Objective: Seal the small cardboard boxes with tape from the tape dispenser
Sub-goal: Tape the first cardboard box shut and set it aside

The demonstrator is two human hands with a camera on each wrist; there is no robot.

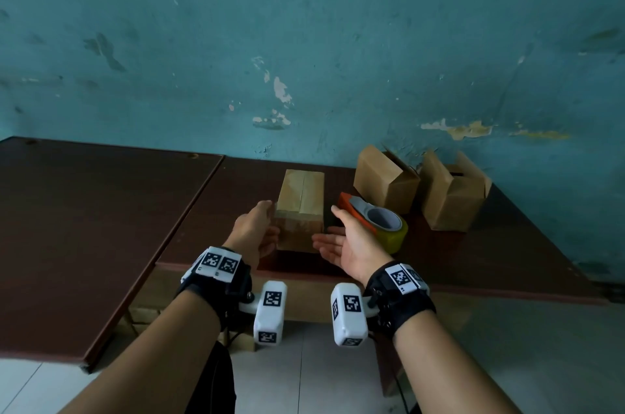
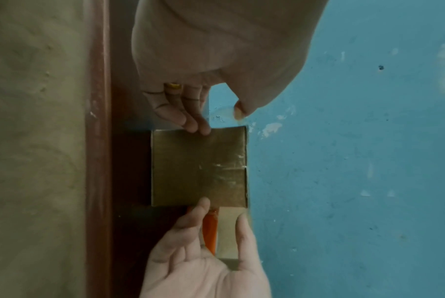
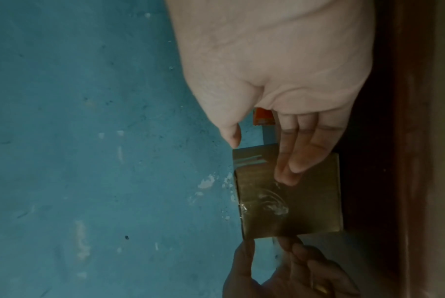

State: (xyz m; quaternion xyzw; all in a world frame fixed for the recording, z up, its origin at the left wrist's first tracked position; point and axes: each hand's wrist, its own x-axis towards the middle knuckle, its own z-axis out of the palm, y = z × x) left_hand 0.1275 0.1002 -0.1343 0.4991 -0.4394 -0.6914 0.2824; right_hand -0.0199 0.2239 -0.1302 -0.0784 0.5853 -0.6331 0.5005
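A small cardboard box (image 1: pixel 299 210) stands near the table's front edge, with clear tape along its top seam and down its near face (image 2: pixel 198 167). My left hand (image 1: pixel 267 224) is at its left side, fingers fairly straight and touching the box edge, thumb up by the top corner. At the right side is my right hand (image 1: pixel 329 227), open, palm turned toward the box, fingertips reaching its near face (image 3: pixel 292 193). The orange tape dispenser (image 1: pixel 375 221) with a yellowish roll lies on the table just right of the box, behind my right hand.
Two more small cardboard boxes (image 1: pixel 385 182) (image 1: pixel 451 197) with flaps up stand at the back right against the blue wall. The dark brown table (image 1: pixel 473 254) adjoins a second table (image 1: pixel 84 227) on the left.
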